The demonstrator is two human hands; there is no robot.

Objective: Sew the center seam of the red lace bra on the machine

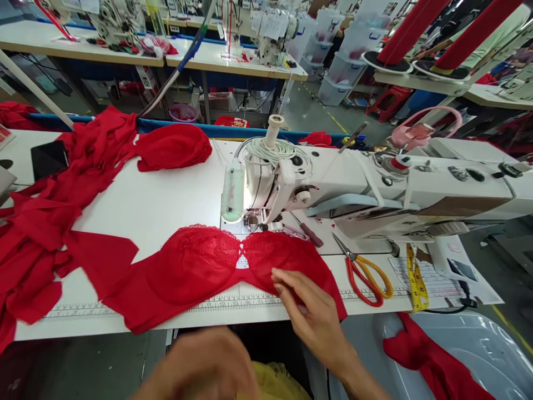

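A red bra (191, 269) with a lace top edge lies spread across the front of the white sewing table, cups side by side. Over its right cup is my right hand (310, 308), thumb and fingertips drawn together in a pinch; whatever is between them, if anything, is too small to make out. My left hand (204, 358) is smeared by motion, low in front of the table edge and apart from the bra; its fingers do not show clearly. The needle area of the sewing machine (254, 219) stands just behind the middle of the bra.
Scissors (364, 275) with red and yellow handles and a yellow tape measure (416, 280) lie to the right. Red fabric pieces (37, 239) are heaped at left by a black phone (49, 160). Another red cup (175, 146) lies behind. A grey tub (470, 333) stands lower right.
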